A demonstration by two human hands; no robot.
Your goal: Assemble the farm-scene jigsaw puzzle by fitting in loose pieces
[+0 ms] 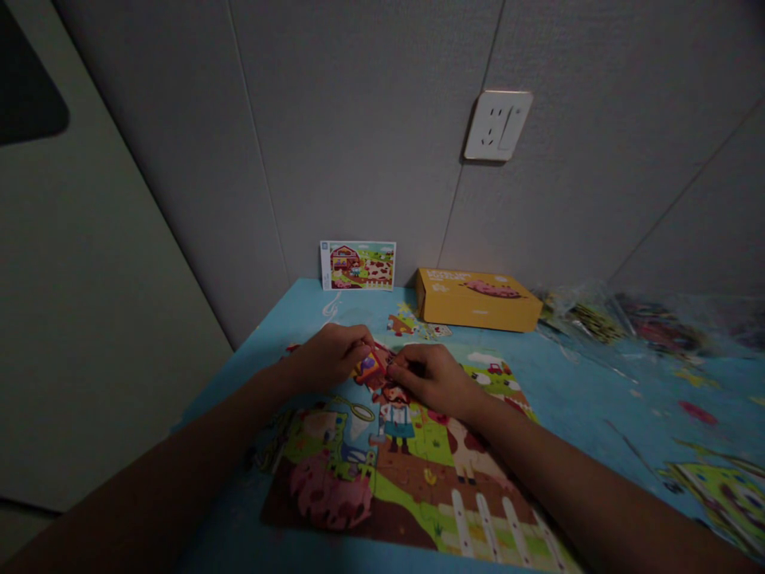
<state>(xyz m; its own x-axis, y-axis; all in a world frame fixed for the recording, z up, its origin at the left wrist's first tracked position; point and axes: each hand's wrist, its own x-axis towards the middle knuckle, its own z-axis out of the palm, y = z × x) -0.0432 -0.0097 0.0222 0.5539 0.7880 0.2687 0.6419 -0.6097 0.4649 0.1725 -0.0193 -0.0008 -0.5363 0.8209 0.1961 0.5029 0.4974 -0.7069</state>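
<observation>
A farm jigsaw puzzle (412, 462) lies partly joined on the blue tabletop, with a pink pig, a farmer figure, a cow and a white fence on it. My left hand (331, 357) is closed on a red and yellow puzzle piece (370, 364) over the puzzle's upper left part. Close by on the right, my right hand (433, 375) has thumb and fingers pinched at that piece's right edge. A gap in the puzzle's left side shows the blue cloth. Some loose puzzle pieces (403, 323) lie beyond the hands.
A reference picture card (362, 265) leans against the wall. Beside it sits a yellow puzzle box (478, 300). Clear plastic bags (591, 315) with more pieces lie at the right. A wall socket (498, 125) is above. The blue tablecloth (574, 422) has printed cartoon figures.
</observation>
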